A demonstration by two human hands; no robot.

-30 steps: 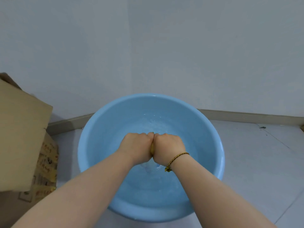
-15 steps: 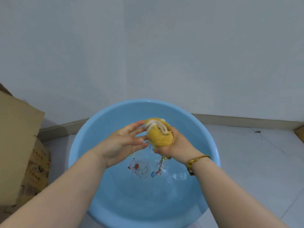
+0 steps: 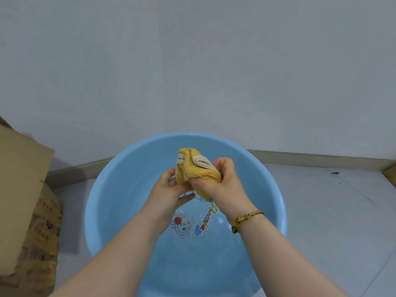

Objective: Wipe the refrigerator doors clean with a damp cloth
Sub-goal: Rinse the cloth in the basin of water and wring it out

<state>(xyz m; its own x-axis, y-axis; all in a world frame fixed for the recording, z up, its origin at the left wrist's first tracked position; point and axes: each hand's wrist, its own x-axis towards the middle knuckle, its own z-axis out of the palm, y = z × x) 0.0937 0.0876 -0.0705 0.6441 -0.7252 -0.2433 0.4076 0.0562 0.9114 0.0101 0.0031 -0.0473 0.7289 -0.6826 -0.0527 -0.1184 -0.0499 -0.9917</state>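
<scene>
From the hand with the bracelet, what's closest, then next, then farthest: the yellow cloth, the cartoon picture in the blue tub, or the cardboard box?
1. The yellow cloth: gripped in the right hand itself, above the tub.
2. The cartoon picture: lower down, on the tub's bottom.
3. The cardboard box: far off at the left edge.

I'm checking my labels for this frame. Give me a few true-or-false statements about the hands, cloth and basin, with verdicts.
1. The left hand and right hand both grip the yellow cloth over the blue basin. True.
2. The bracelet is on the left wrist. False: the bracelet is on the right wrist.
3. The basin stands on a table. False: it stands on the tiled floor.
4. A cardboard box stands to the left of the basin. True.
</scene>
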